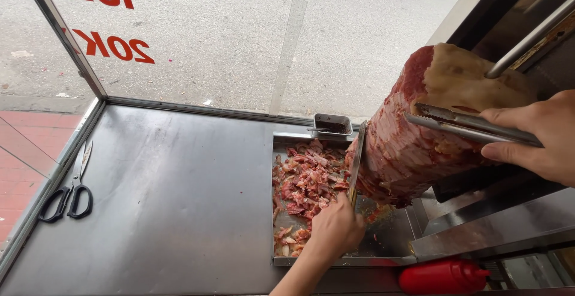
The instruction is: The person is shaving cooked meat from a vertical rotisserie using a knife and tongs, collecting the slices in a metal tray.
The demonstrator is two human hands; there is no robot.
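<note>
Stainless steel makes up the broad grey desk (168, 206), which fills the view from nine o'clock to the centre behind a glass pane. At three o'clock a tall reddish-brown cone of stacked meat on a vertical metal spit (419, 134) is mounted above a shallow rectangular steel tray (383, 242), so that whatever is cut off drops straight in; a heap of pink and red shaved meat pieces (308, 185) is already gathered there. The cone is steadied from the far right by long metal tongs (467, 125), around which the right hand (536, 137) is closed, their tips pressed against the meat. A long narrow knife (356, 164) is gripped by the closed left hand (334, 229) at six o'clock, its blade held upright along the cone's left face. A small square steel sauce cup (332, 124) sits at the tray's twelve o'clock. Black-handled scissors (69, 194) lie aside at nine o'clock, a red plastic squeeze bottle (443, 277) at five o'clock.
</note>
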